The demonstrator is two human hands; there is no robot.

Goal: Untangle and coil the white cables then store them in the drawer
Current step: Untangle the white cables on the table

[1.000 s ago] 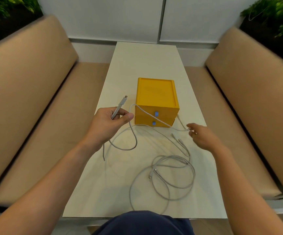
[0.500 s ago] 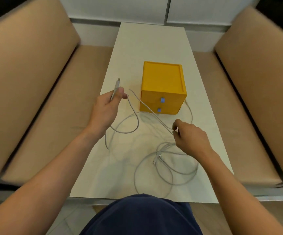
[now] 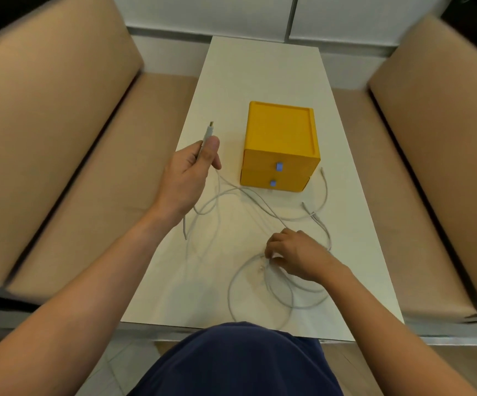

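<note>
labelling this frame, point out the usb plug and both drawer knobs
usb plug (image 3: pixel 209 132): head view, pale body below metal tip
top drawer knob (image 3: pixel 279 166): head view, middle of blue face
bottom drawer knob (image 3: pixel 273 183): head view, middle of blue face

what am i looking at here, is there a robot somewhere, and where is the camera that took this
No machine here: a person is doing this job bare-handed. The camera sits on their head, looking forward and down. On the white table stands a yellow box with two shut drawers, and tangled white cables lie in front of it. The left hand holds up one cable's plug end; the right hand seems to pinch a strand among the loops. Padded benches run along both sides.
</note>
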